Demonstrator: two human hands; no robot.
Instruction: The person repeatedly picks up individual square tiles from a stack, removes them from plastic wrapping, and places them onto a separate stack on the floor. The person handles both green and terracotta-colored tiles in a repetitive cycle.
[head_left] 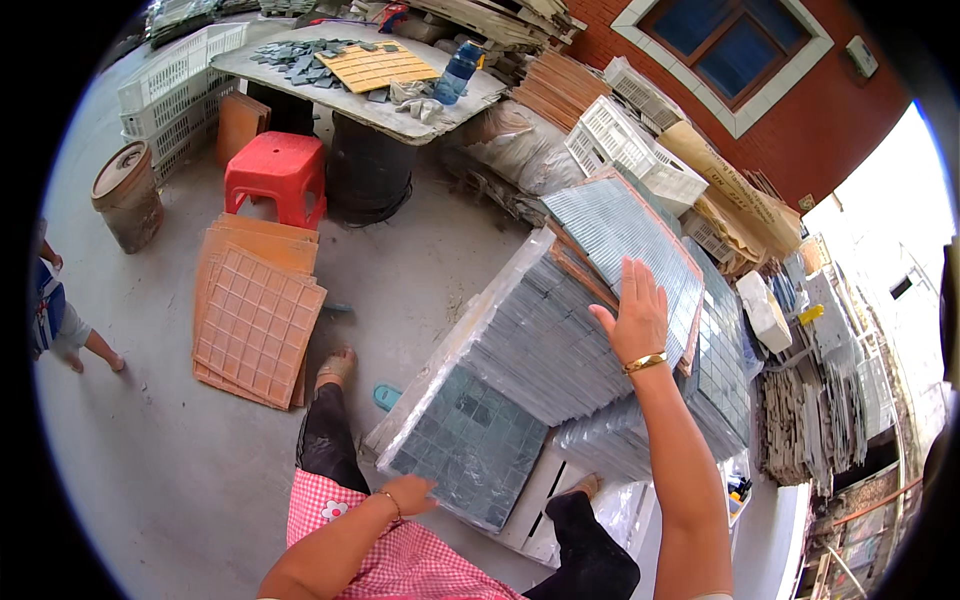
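Note:
My right hand [640, 315] is flat with fingers stretched and the thumb out to the side, over the near edge of a ridged grey tile sheet [625, 235] on top of a tall stack of tile sheets [530, 335]. I cannot tell whether the palm presses on it. Lower down, my left hand [410, 495] hovers by the near edge of a low stack topped with dark green-grey square mosaic tiles [465, 440]. Its fingers point right, loosely extended, with nothing visible in them. Clear plastic wrap covers the stack's left side.
Orange gridded trays [260, 320] lie on the floor at left, near a red stool [278, 175] and a lidded bucket [130, 195]. Behind stands a table [300, 90] with loose tiles and a blue bottle [458, 72]. A person [60, 310] is at far left.

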